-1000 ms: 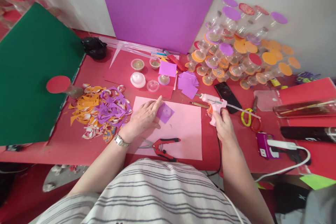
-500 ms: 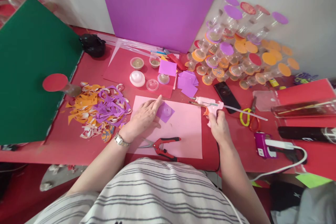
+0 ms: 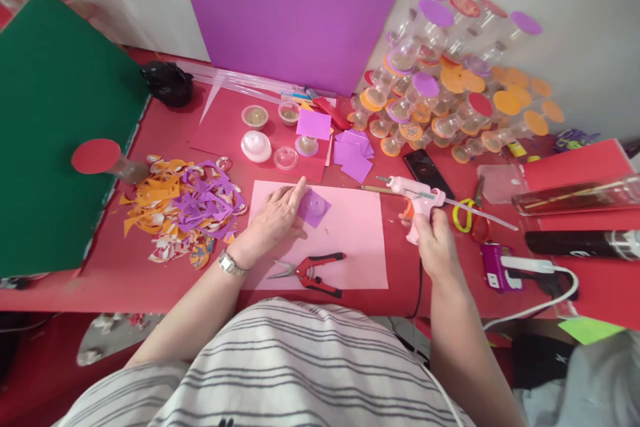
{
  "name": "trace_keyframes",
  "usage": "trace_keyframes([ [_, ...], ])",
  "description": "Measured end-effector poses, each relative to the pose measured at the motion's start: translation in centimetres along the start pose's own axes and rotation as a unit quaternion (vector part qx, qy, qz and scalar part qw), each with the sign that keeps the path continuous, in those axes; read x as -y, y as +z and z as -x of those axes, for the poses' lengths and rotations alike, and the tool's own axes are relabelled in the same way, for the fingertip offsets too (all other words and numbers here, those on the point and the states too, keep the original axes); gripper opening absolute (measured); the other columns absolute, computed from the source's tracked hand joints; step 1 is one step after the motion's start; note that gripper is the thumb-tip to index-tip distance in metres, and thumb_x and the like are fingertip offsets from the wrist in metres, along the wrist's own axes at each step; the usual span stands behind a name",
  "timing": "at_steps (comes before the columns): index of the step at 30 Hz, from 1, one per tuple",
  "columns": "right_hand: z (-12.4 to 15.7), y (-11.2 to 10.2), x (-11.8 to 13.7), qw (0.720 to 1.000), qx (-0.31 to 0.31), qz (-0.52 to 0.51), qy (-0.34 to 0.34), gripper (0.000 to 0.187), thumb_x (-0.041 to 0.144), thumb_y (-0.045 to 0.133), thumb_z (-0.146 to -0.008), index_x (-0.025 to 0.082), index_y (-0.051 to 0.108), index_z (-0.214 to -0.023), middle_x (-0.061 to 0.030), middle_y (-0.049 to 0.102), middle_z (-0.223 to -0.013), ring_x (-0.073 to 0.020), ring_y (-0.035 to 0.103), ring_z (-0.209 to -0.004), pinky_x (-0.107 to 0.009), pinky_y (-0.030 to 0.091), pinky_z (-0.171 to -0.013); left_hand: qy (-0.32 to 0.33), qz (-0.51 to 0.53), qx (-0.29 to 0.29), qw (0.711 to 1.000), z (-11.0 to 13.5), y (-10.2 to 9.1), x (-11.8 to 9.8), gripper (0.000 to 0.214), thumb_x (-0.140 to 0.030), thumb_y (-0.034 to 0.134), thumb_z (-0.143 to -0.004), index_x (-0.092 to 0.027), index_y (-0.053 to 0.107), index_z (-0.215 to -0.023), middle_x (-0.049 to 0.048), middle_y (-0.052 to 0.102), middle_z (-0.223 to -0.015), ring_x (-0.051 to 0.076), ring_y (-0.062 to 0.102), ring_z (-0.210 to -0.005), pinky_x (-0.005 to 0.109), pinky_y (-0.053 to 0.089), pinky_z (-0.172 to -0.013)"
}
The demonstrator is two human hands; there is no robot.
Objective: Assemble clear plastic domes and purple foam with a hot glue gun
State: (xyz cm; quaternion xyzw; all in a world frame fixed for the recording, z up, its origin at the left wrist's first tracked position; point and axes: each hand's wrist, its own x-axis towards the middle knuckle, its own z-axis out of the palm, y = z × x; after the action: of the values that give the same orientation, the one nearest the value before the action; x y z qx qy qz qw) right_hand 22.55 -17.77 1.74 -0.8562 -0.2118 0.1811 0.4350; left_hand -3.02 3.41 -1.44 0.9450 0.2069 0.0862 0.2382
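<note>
My left hand (image 3: 277,217) lies with its fingers stretched out over the pink sheet (image 3: 357,253), its fingertips beside a purple foam square (image 3: 306,216). A small clear plastic dome (image 3: 317,204) sits on that square. Wrapped around the handle of a pink hot glue gun (image 3: 413,192) is my right hand (image 3: 436,240). The gun's nozzle points left, and a clear glue stick (image 3: 483,215) sticks out of its back. Red-handled pruning snips (image 3: 313,273) rest on the sheet's near part, close to my waist.
Orange and purple foam scraps (image 3: 200,197) are heaped on the left. Clear cups, domes and loose purple squares (image 3: 356,169) lie beyond the sheet. Stacked hourglass-shaped bottles (image 3: 440,100) stand at the back right. A phone (image 3: 429,172), scissors (image 3: 470,215) and a purple charger (image 3: 497,269) are right of the gun.
My right hand has moved a little to the right with the glue gun, away from the purple square. My left hand has stayed in place. The view has shifted slightly.
</note>
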Motion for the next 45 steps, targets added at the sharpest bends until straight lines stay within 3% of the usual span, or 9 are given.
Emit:
trace_keyframes([
  [8,0.3,-1.5,0.3,0.998,-0.021,-0.054,0.002,0.043,0.064,0.066,-0.076,0.027,0.051,-0.093,-0.0011,0.069,-0.071,-0.0219,0.068,-0.060,-0.041,0.058,-0.063,0.009,-0.019,-0.031,0.999,0.0,-0.6,-0.3,0.115,-0.036,0.087,-0.074,-0.013,0.014,-0.159,0.0252,0.054,-0.146,0.038,0.052,-0.135,0.052,0.046,-0.108],
  [12,1.0,-2.3,-0.2,0.998,-0.054,-0.004,0.016,0.046,0.062,0.071,-0.070,0.026,0.053,-0.092,-0.0038,0.070,-0.074,-0.0232,0.066,-0.060,-0.041,0.057,-0.059,0.009,-0.038,-0.060,0.997,-0.7,-2.1,-2.0,0.066,-0.028,0.076,-0.086,-0.016,0.047,-0.143,0.0179,0.062,-0.130,0.033,0.060,-0.120,0.048,0.051,-0.101],
  [16,1.1,-3.3,-0.6,0.995,-0.088,0.046,0.015,0.045,0.060,0.071,-0.070,0.025,0.053,-0.093,-0.0054,0.069,-0.080,-0.0224,0.065,-0.061,-0.039,0.055,-0.057,0.120,-0.075,0.024,0.990,-2.9,-2.4,-6.5,0.019,-0.016,0.062,-0.094,-0.014,0.068,-0.112,0.0108,0.067,-0.102,0.024,0.065,-0.096,0.040,0.052,-0.090],
  [19,0.9,-3.7,-0.7,0.992,-0.107,0.061,0.013,0.043,0.059,0.069,-0.071,0.026,0.052,-0.093,-0.0055,0.068,-0.080,-0.0229,0.065,-0.060,-0.039,0.055,-0.057,0.206,-0.097,0.091,0.969,-5.8,-0.7,-10.3,0.018,-0.005,0.055,-0.093,-0.012,0.070,-0.099,0.0109,0.068,-0.095,0.021,0.066,-0.086,0.033,0.050,-0.077],
  [24,0.6,-3.7,-0.9,0.991,-0.117,0.063,0.008,0.042,0.058,0.068,-0.073,0.025,0.051,-0.094,-0.0060,0.068,-0.082,-0.0233,0.066,-0.062,-0.041,0.055,-0.061,0.287,-0.128,0.102,0.944,-10.4,4.1,-14.1,0.025,-0.001,0.049,-0.092,-0.005,0.073,-0.096,0.0181,0.068,-0.090,0.024,0.067,-0.085,0.033,0.043,-0.065],
  [28,0.7,-4.0,-1.4,0.990,-0.126,0.067,0.011,0.043,0.059,0.067,-0.075,0.025,0.051,-0.096,-0.0046,0.066,-0.081,-0.0231,0.065,-0.063,-0.041,0.055,-0.064,0.327,-0.123,0.098,0.932,-11.8,6.5,-15.0,0.031,0.004,0.044,-0.091,-0.002,0.074,-0.092,0.0221,0.069,-0.090,0.028,0.067,-0.088,0.034,0.038,-0.062],
  [35,0.5,-3.9,-1.6,0.989,-0.127,0.077,0.016,0.045,0.061,0.067,-0.073,0.025,0.050,-0.095,-0.0059,0.068,-0.080,-0.0236,0.065,-0.063,-0.040,0.054,-0.062,0.361,-0.111,0.077,0.923,-12.3,7.4,-15.0,0.032,0.002,0.041,-0.094,-0.004,0.072,-0.089,0.0212,0.070,-0.082,0.025,0.065,-0.077,0.034,0.033,-0.061],
  [40,0.5,-3.6,-1.2,0.988,-0.121,0.098,-0.001,0.046,0.063,0.065,-0.074,0.025,0.050,-0.094,-0.0071,0.068,-0.083,-0.0241,0.066,-0.068,-0.038,0.053,-0.064,0.359,-0.107,0.055,0.926,-11.9,6.3,-15.6,0.031,0.003,0.040,-0.093,-0.005,0.069,-0.087,0.0201,0.069,-0.080,0.024,0.065,-0.074,0.036,0.036,-0.063],
  [45,0.5,-3.6,-0.8,0.985,-0.119,0.125,-0.023,0.051,0.068,0.065,-0.073,0.024,0.052,-0.095,-0.0038,0.066,-0.078,-0.0221,0.061,-0.065,-0.036,0.049,-0.062,0.313,-0.087,0.006,0.946,-9.2,1.3,-15.0,0.025,-0.003,0.043,-0.096,-0.011,0.066,-0.092,0.0122,0.068,-0.084,0.021,0.067,-0.077,0.035,0.045,-0.069],
])
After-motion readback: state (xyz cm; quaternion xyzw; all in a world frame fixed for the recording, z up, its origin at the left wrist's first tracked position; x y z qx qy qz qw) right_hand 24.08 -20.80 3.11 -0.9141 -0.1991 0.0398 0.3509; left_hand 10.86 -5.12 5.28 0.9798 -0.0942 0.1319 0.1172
